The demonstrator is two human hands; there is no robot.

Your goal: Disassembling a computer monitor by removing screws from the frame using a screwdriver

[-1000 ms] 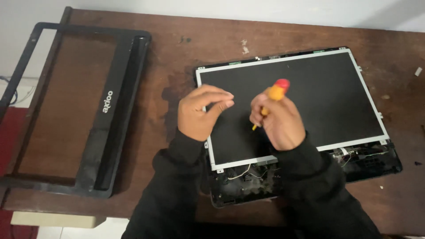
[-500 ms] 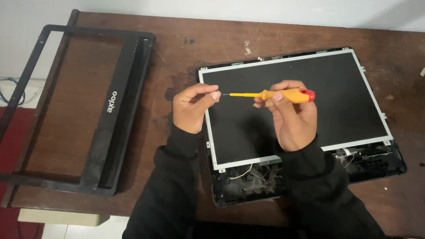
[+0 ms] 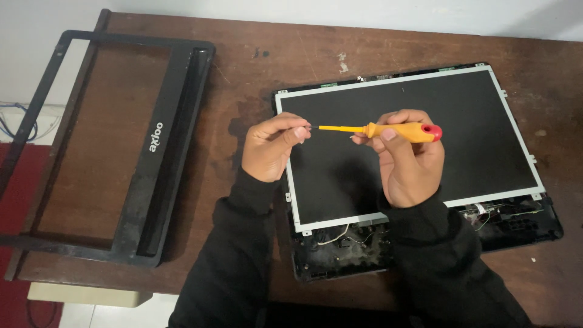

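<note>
We grip screwdriver [image 3: 388,130] handle in right hand [image 3: 405,159]; left hand [image 3: 271,153] fingers [image 3: 299,132] pinch shut at its tip, above the screen panel [image 3: 425,103].

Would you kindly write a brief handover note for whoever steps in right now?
Right hand: holds the orange screwdriver level, red cap to the right.
Left hand: fingertips pinched at the screwdriver's tip; anything between them is too small to tell.
Screen panel: lies in its black back shell on the wooden table, wiring exposed below.
Done: black bezel frame is off, lying to the left.
Left: panel still sits in shell.
</note>
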